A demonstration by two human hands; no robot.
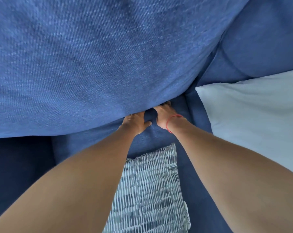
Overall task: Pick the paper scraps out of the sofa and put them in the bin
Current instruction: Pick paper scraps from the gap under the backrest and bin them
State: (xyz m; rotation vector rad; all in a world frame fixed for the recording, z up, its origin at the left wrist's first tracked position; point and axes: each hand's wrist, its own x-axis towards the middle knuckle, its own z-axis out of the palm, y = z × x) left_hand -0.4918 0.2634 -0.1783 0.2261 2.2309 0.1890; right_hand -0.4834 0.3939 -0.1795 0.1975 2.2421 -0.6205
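A big blue back cushion [92, 64] of the sofa fills the upper view. Both my arms reach forward to its lower edge, where it meets the blue seat [150, 137]. My left hand [134, 122] lies on the seat with its thumb spread and its fingers slid under the cushion, out of sight. Just to its right, my right hand [164, 113], with a red string round the wrist, has its fingertips at the cushion's edge, partly hidden. No paper scrap and no bin is in view.
A black-and-white patterned pillow [150, 190] lies on the seat between my forearms. A pale blue pillow [251, 118] sits at the right against another blue back cushion [260, 47]. Dark shadow lies at the lower left.
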